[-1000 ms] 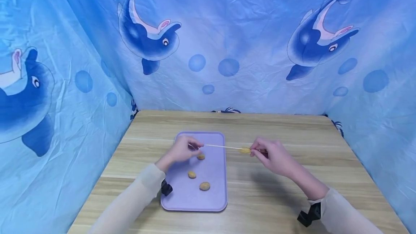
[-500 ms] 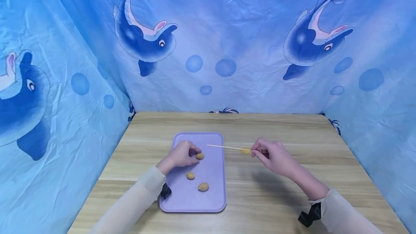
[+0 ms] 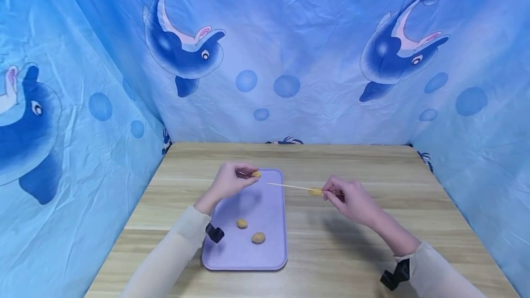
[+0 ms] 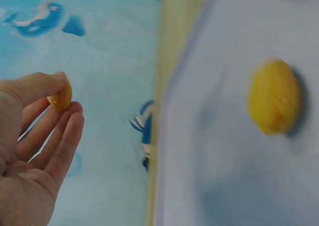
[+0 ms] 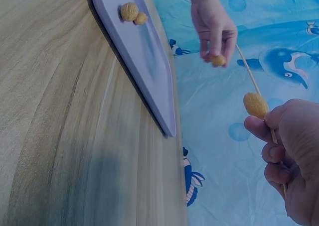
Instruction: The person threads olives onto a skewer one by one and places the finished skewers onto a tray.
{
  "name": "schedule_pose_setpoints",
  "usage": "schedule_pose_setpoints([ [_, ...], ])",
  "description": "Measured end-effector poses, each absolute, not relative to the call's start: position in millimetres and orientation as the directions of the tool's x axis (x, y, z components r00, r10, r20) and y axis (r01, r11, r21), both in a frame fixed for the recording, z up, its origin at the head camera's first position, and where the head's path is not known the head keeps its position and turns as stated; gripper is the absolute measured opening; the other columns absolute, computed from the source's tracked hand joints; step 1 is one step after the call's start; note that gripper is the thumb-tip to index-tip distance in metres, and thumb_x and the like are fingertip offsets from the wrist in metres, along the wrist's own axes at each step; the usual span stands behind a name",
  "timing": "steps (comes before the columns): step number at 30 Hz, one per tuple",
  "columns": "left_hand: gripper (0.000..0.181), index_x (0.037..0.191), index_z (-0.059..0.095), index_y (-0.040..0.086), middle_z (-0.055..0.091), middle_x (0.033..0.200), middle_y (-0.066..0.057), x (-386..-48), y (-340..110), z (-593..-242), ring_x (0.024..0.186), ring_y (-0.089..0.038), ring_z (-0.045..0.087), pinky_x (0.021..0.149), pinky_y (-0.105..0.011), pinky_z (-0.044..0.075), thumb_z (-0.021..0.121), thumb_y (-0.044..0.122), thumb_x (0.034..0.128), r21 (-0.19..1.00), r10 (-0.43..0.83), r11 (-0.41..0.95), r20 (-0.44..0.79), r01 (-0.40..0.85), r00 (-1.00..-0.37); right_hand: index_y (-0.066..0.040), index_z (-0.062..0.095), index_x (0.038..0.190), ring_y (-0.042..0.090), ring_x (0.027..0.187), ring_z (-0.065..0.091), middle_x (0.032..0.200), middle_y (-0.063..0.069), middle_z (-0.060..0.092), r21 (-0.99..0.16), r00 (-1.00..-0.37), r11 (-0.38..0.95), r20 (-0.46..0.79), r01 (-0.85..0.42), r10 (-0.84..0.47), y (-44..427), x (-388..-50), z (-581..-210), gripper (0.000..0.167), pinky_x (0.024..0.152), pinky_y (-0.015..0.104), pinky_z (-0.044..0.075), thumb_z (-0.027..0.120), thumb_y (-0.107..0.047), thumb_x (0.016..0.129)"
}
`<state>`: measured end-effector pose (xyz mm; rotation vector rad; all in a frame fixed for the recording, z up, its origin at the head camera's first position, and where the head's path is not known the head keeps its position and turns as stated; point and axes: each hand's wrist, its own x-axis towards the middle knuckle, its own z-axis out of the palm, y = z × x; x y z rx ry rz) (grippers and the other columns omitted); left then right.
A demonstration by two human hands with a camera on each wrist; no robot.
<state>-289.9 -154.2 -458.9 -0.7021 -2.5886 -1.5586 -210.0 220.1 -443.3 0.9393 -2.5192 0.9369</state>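
My left hand point(image 3: 228, 181) pinches a small yellow-brown oval piece point(image 3: 257, 174) between thumb and fingers, above the far end of the purple tray point(image 3: 232, 259). My right hand point(image 3: 354, 200) grips a thin wooden skewer point(image 3: 290, 186) to the right of the tray. A similar oval piece point(image 5: 256, 105) is threaded on this skewer, just ahead of the right fingertips. The skewer's bare tip points left, toward the held piece and apart from it. Two more oval pieces lie on the tray, a smaller one point(image 3: 242, 223) and a larger one point(image 3: 258, 237).
A wooden table point(image 3: 372, 252) bears the tray left of its middle. Blue cloth point(image 3: 327, 114) printed with dolphins hangs behind the table and at both sides.
My left hand moved from the skewer tip down to the tray, took hold of an oval piece there and raised it. The right hand and skewer stay almost still.
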Motion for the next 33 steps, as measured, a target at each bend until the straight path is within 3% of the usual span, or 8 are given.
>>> schedule_pose_setpoints([
  [6, 0.024, 0.105, 0.083, 0.002, 0.082, 0.102, -0.017, -283, -149, -446, 0.090, -0.023, 0.079, 0.084, -0.033, 0.069, 0.088, -0.002, 0.0829, 0.860, 0.355, 0.301, 0.299, 0.411, -0.886, -0.016, 0.070, 0.097, -0.007, 0.056, 0.043, 0.081, -0.013, 0.072, -0.477, -0.745, 0.575, 0.479, -0.665, -0.464, 219, -210, -443, 0.016, 0.045, 0.016, 0.040, 0.074, 0.000, 0.097],
  [16, 0.024, 0.105, 0.084, 0.003, 0.082, 0.099, -0.012, -275, -144, -441, 0.082, -0.009, 0.075, 0.081, -0.042, 0.069, 0.083, -0.007, 0.0832, 0.835, 0.383, 0.275, 0.360, 0.476, -0.851, -0.013, 0.070, 0.098, -0.006, 0.059, 0.051, 0.081, -0.011, 0.074, -0.500, -0.768, 0.586, 0.464, -0.638, -0.441, 215, -211, -442, 0.013, 0.047, 0.018, 0.046, 0.074, 0.000, 0.098],
  [26, 0.025, 0.109, 0.083, 0.001, 0.082, 0.104, -0.018, -273, -142, -436, 0.087, -0.017, 0.078, 0.085, -0.034, 0.069, 0.081, -0.006, 0.0847, 0.857, 0.388, 0.225, 0.358, 0.464, -0.849, -0.009, 0.070, 0.098, -0.007, 0.060, 0.052, 0.080, -0.009, 0.075, -0.483, -0.762, 0.593, 0.479, -0.644, -0.436, 212, -215, -438, 0.009, 0.047, 0.018, 0.044, 0.073, -0.001, 0.098],
  [33, 0.023, 0.105, 0.083, 0.001, 0.082, 0.102, -0.018, -273, -142, -439, 0.087, -0.019, 0.078, 0.084, -0.031, 0.069, 0.084, -0.006, 0.0825, 0.851, 0.388, 0.237, 0.359, 0.468, -0.849, -0.015, 0.069, 0.098, -0.007, 0.060, 0.052, 0.081, -0.010, 0.075, -0.479, -0.761, 0.596, 0.476, -0.645, -0.441, 211, -216, -438, 0.014, 0.047, 0.017, 0.045, 0.074, -0.002, 0.098],
])
